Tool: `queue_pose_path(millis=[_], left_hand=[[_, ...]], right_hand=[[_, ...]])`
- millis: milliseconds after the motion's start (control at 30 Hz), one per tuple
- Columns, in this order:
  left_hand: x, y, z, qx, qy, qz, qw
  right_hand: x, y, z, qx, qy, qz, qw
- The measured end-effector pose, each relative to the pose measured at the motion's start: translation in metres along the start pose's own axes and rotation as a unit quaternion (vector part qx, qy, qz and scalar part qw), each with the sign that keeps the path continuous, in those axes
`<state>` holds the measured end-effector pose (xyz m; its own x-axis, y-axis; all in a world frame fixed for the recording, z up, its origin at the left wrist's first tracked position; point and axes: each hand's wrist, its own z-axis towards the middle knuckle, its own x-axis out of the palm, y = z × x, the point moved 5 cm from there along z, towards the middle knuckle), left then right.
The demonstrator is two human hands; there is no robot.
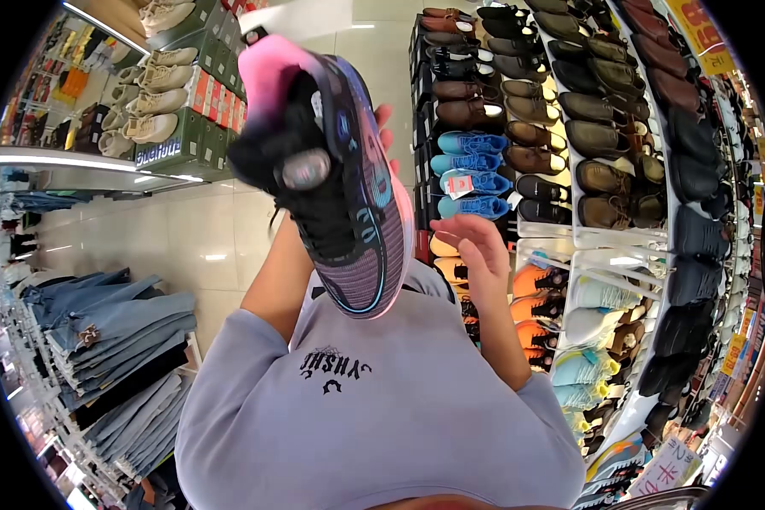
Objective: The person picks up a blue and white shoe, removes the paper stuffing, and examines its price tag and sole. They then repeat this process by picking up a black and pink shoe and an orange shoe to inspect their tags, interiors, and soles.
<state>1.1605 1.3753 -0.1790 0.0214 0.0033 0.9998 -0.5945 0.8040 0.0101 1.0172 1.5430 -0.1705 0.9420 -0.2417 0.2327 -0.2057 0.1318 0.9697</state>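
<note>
A sneaker [336, 178] with a dark knit upper, black laces, pink lining and a pink-edged sole is lifted in front of my chest, its toe pointing towards me. My left hand [386, 134] grips it from underneath. Only the fingertips show past the shoe's right edge; the palm is hidden behind it. To the right of the toe, my right hand [478, 246] is raised, fingers apart and slightly curled, holding nothing. It is apart from the sneaker and overlaps the shoe display in the view.
On the right, racks hold rows of brown and black shoes [595, 106], blue sneakers [472, 166] and orange sneakers [535, 297]. Folded jeans [115, 323] hang at left. Beige shoes [157, 102] sit on green boxes [187, 140] at upper left. A tiled floor [217, 229] lies between.
</note>
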Motion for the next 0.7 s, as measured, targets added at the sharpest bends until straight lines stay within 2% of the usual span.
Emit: queue_pose_path(millis=[67,100,167,200,233,300,367,433,467,500,533,567,600,633,700], left_hand=[[-0.029,-0.013,0.006,-0.034,0.005,0.015,0.999],[-0.039,-0.016,0.015,-0.048,0.037,-0.014,0.998],[-0.069,-0.032,0.022,-0.02,-0.164,-0.018,0.986],[-0.066,-0.037,0.03,0.004,-0.154,0.03,0.988],[-0.068,-0.048,0.039,0.001,-0.152,0.023,0.988],[-0.071,-0.072,0.056,-0.05,-0.164,0.022,0.985],[-0.06,-0.11,0.067,-0.039,-0.127,0.05,0.99],[-0.03,-0.148,0.076,-0.008,-0.023,-0.044,0.999],[-0.037,-0.17,0.077,0.032,-0.142,0.115,0.983],[-0.038,-0.189,0.084,0.038,-0.139,0.114,0.983],[-0.028,-0.204,0.092,0.022,0.01,0.068,0.997],[-0.02,-0.218,0.093,0.004,0.159,0.022,0.987],[-0.031,-0.237,0.092,0.055,0.088,0.053,0.993],[-0.032,-0.25,0.089,0.056,0.083,0.055,0.993],[-0.007,-0.281,0.085,0.123,-0.003,0.289,0.949]], right_hand=[[0.004,-0.016,0.017,0.071,-0.016,0.007,0.997],[0.007,-0.021,0.026,0.073,-0.018,0.003,0.997],[0.021,-0.033,0.049,0.123,-0.008,0.038,0.992],[0.031,-0.034,0.062,0.126,-0.014,0.045,0.991],[0.043,-0.032,0.077,0.115,-0.018,0.044,0.992],[0.061,-0.03,0.11,0.103,-0.011,0.03,0.994],[0.075,-0.033,0.148,0.104,-0.003,-0.005,0.995],[0.09,-0.036,0.184,0.104,0.008,-0.048,0.993],[0.1,-0.036,0.203,0.095,0.008,-0.039,0.995],[0.111,-0.034,0.222,0.086,0.007,-0.028,0.996],[0.121,-0.025,0.239,0.065,-0.007,-0.054,0.996],[0.135,-0.014,0.258,0.011,-0.012,-0.06,0.998],[0.143,-0.009,0.273,-0.004,0.003,-0.084,0.996],[0.148,-0.006,0.287,-0.018,0.016,-0.106,0.994],[0.166,0.0,0.314,-0.037,0.008,-0.096,0.995]])
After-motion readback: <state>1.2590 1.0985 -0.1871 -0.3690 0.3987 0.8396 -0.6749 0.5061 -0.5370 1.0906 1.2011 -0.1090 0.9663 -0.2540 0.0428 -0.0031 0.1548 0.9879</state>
